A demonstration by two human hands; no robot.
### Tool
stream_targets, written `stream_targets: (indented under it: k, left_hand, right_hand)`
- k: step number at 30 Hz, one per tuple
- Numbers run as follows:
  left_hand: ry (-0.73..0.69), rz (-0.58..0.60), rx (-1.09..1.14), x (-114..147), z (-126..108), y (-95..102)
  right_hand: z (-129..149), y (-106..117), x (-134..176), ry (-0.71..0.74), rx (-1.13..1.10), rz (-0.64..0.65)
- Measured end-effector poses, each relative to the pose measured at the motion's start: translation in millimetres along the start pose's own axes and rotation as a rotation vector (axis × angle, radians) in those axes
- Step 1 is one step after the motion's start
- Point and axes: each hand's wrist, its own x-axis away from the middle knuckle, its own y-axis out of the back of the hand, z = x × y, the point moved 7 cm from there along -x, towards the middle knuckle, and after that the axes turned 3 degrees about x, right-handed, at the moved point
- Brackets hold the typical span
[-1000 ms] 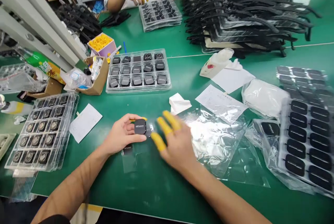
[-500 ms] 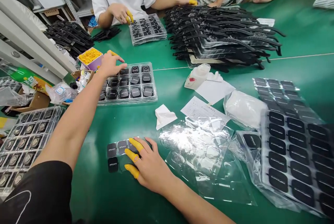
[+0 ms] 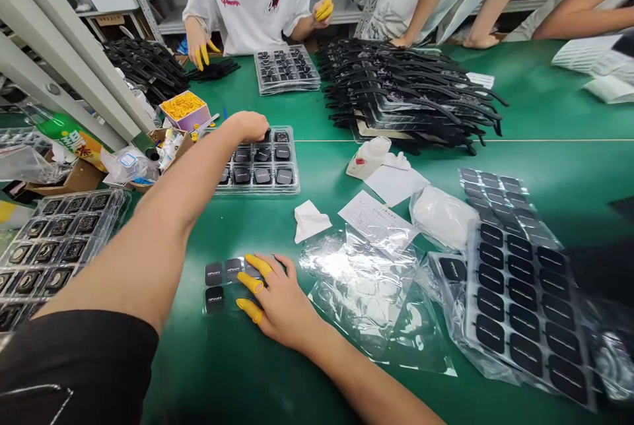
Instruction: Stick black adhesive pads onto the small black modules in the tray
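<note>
My left hand (image 3: 251, 126) reaches over the back row of a clear plastic tray (image 3: 296, 181). Its fingers curl down at a dark square piece, and the fingertips are hidden. Black square watch faces (image 3: 262, 176) with printed covers sit in the tray's pockets. My right hand (image 3: 280, 296) lies flat with fingers spread, yellow finger cots on several of them. Under its fingertips is a clear sheet bearing black square film stickers (image 3: 214, 299) with white lettering; the hand covers part of this sheet.
Sticker sheets (image 3: 520, 299) lie at the right beside crumpled clear film (image 3: 366, 293). A watch tray (image 3: 64, 233) stands at left, near a box of yellow finger cots (image 3: 185, 110). Straps (image 3: 406, 92) are piled at the back. A co-worker (image 3: 250, 2) sits opposite.
My left hand has moved right along the tray's back row, and its fingers now curl downward. My right hand stays on the sticker sheet. The co-worker's hands have left the far tray.
</note>
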Motion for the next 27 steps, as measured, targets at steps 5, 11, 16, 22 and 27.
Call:
stream_targets:
  k: [5,11,16,22,27]
  left_hand:
    - [-0.065,-0.224,0.207,106,-44,-5.7]
    - [0.090,0.245,1.224,282,-75,-111.0]
    - [0.246,0.484,1.520,335,-67,-144.2]
    - [0.166,0.686,1.625,346,-72,-152.4]
    - [0.268,0.535,1.784,342,-59,-154.2]
  right_hand:
    - [-23,53,13,-0.190,-0.202,-0.487]
    - [-34,68,11,-0.079,-0.256,-0.369]
    - [-16,50,4,-0.002,-0.442,-0.238]
    - [22,57,-6,0.110,-0.553,-0.166]
    - [8,70,-1,-0.123,-1.088,-0.278]
